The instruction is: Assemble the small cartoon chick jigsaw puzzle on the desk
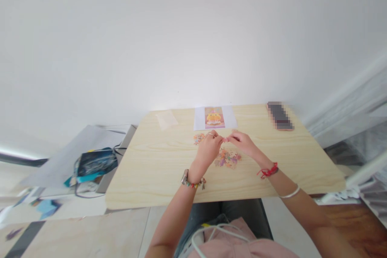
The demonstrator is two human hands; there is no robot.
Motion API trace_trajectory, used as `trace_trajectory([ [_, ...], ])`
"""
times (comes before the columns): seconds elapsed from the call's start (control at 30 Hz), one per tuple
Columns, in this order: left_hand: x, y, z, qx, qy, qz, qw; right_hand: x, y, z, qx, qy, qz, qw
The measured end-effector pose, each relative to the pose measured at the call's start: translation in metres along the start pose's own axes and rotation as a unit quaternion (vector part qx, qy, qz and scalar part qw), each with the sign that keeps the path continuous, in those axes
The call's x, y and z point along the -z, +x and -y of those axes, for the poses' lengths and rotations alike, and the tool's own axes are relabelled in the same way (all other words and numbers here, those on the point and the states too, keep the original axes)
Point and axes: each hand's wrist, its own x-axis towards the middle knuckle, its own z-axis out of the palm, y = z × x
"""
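Observation:
My left hand (pixel 209 147) and my right hand (pixel 244 142) meet above the middle of the table, fingertips almost touching. Both pinch a small pinkish jigsaw puzzle piece (pixel 225 140) between them; whether it is one piece or two joined, I cannot tell. Just below the hands lies a loose heap of colourful jigsaw puzzle pieces (pixel 230 160). A smaller heap of pieces (pixel 198 138) sits to the left, partly covered by my left hand. Beyond my fingers, a white sheet with a printed picture (pixel 214 117) of a yellow-orange figure lies flat.
The light wooden table (pixel 151 165) stands against a white wall. A thin translucent bag (pixel 167 119) lies at its back left, and a dark phone (pixel 280 116) at its back right. Left of the table, a blue bag with black cords (pixel 96 165) rests lower down.

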Motion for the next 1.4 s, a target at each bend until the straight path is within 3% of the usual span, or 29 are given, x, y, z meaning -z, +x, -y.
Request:
trace_trajectory([
  [0.3, 0.014, -0.024, 0.048, 0.082, 0.03, -0.038, 0.995, -0.034, 0.034, 0.029, 0.181, -0.131, 0.055, 0.973],
  [0.6, -0.003, -0.017, 0.079, 0.156, 0.096, 0.007, 0.983, -0.073, 0.075, 0.021, 0.192, -0.228, 0.126, 0.946],
  [0.73, -0.001, -0.02, 0.076, 0.155, 0.083, -0.017, 0.984, -0.067, 0.07, 0.017, 0.176, -0.214, 0.106, 0.955],
  [0.87, 0.004, -0.026, 0.062, 0.139, 0.063, -0.035, 0.988, -0.043, 0.05, 0.007, 0.158, -0.165, 0.09, 0.969],
  [1.03, -0.011, -0.03, 0.041, 0.105, 0.029, 0.021, 0.994, -0.018, 0.021, -0.008, 0.117, -0.148, 0.129, 0.974],
  [1.17, -0.024, -0.024, 0.033, 0.115, 0.02, 0.073, 0.99, -0.018, 0.014, -0.005, 0.122, -0.164, 0.163, 0.965],
  [1.4, -0.025, -0.017, 0.029, 0.106, 0.02, 0.074, 0.991, -0.032, 0.024, 0.002, 0.167, -0.2, 0.186, 0.947],
])
